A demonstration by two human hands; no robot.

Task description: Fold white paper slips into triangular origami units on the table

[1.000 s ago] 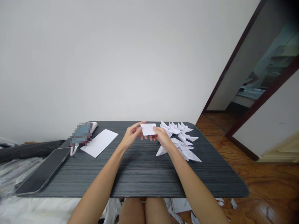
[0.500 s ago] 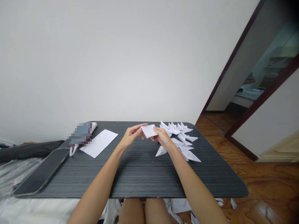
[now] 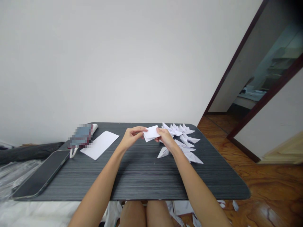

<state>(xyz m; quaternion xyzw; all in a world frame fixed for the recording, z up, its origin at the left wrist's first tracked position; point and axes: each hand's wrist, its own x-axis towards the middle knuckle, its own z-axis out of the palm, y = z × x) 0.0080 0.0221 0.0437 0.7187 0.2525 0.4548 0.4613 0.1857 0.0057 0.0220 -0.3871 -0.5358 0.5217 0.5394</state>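
Note:
A small folded piece of white paper point(image 3: 151, 132) is held above the dark table, its layers slightly parted along the lower edge. My right hand point(image 3: 165, 137) pinches its right side, thumb on top. At its left edge, my left hand point(image 3: 133, 136) grips the paper between thumb and fingers; part of those fingers is hidden behind it. Just beyond and under my right forearm lie several folded paper boats point(image 3: 187, 148). A flat white sheet of paper point(image 3: 100, 145) rests to the left of my left hand.
The dark table point(image 3: 146, 179) stands against a white wall. At its left lie a phone point(image 3: 42, 173) and a blurred-out device point(image 3: 81, 135) with a white cable point(image 3: 73, 153). Paper scraps point(image 3: 235, 205) are on the wooden floor at the right. A doorway opens at far right.
The folded paper has tilted a little, and its lower layer now shows apart from the upper one. My left fingers have drawn in closer along its left edge.

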